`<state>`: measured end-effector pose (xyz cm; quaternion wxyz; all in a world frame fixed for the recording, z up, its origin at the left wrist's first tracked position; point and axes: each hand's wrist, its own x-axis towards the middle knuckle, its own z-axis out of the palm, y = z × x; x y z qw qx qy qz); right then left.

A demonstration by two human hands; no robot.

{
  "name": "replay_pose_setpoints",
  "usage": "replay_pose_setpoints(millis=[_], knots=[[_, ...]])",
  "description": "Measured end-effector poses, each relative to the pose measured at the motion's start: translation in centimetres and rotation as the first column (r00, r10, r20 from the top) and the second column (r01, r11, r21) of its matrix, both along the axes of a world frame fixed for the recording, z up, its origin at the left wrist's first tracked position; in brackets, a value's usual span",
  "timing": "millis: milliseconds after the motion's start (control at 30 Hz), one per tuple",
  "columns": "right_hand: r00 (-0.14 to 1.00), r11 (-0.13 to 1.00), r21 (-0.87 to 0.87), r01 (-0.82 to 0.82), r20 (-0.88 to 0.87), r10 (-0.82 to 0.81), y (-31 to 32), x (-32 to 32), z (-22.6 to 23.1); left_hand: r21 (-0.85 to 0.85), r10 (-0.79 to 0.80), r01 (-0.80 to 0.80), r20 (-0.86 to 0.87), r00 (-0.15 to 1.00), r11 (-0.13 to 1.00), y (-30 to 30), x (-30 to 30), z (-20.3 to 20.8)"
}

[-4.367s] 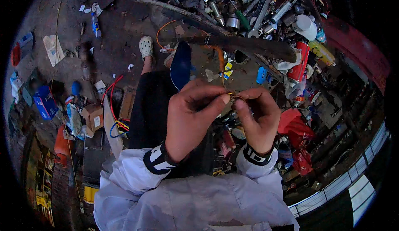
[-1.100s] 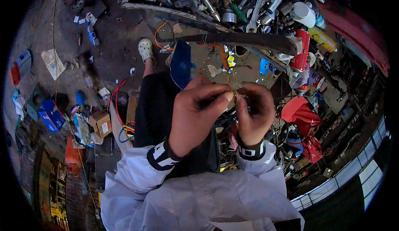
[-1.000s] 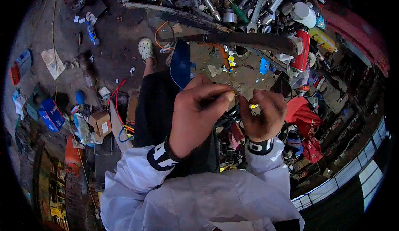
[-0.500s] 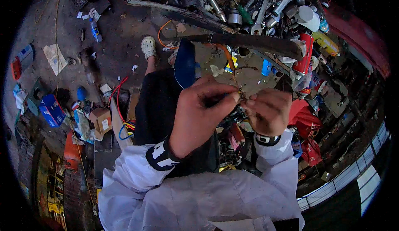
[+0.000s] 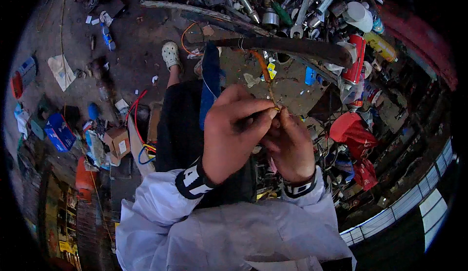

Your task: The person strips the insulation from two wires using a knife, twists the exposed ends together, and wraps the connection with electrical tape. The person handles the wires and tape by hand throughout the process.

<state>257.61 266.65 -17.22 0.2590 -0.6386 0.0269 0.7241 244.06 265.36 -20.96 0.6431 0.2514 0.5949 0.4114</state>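
Observation:
An orange cable (image 5: 263, 68) hangs down from a dark bar, and its thin yellowish end runs to my fingertips. My left hand (image 5: 233, 132) pinches that end between thumb and forefinger. Right beside it, fingertips nearly touching, my right hand (image 5: 292, 149) is closed on the same spot with thumb and fingers. The very tip of the cable is mostly hidden by the fingers. A flat blue piece (image 5: 209, 83) stands just behind my left hand.
A dark bar (image 5: 302, 49) crosses ahead, below a tray full of sockets and wrenches (image 5: 270, 17). At the right are a red can (image 5: 356, 59), a yellow can (image 5: 380, 47) and red cloth (image 5: 353, 134). Left lie a carton (image 5: 117, 142), a blue box (image 5: 60, 131) and an orange cylinder (image 5: 84, 178).
My right hand has turned and moved left and lower, closer to my left hand. Its fingers now pinch upward at the cable end. The left hand stays nearly in place.

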Motion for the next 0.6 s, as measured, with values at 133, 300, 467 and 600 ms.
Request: replay_pose_setpoints(millis=[133, 300, 467, 600], knots=[[0.933, 0.981, -0.186, 0.047, -0.344, -0.109, 0.5, 1.9, -0.3, 0.057, -0.06, 0.063, -0.054, 0.997, 0.996, 0.1, -0.6, -0.2], [0.984, 0.971, 0.165, -0.172, -0.013, 0.177, -0.3, 2.2, -1.1, 0.039, -0.028, 0.028, -0.001, 1.0, 0.999, -0.1, -0.4, -0.6], [0.778, 0.757, 0.346, -0.554, 0.539, 0.324, 0.2, 1.6, -0.2, 0.0, -0.059, 0.059, 0.004, 0.998, 0.998, -0.3, -0.9, -0.5], [0.493, 0.319, 0.404, -0.857, 0.824, 0.28, 0.2, 2.7, -0.9, -0.041, -0.056, 0.057, 0.018, 0.998, 0.998, -0.1, -0.9, -0.1]])
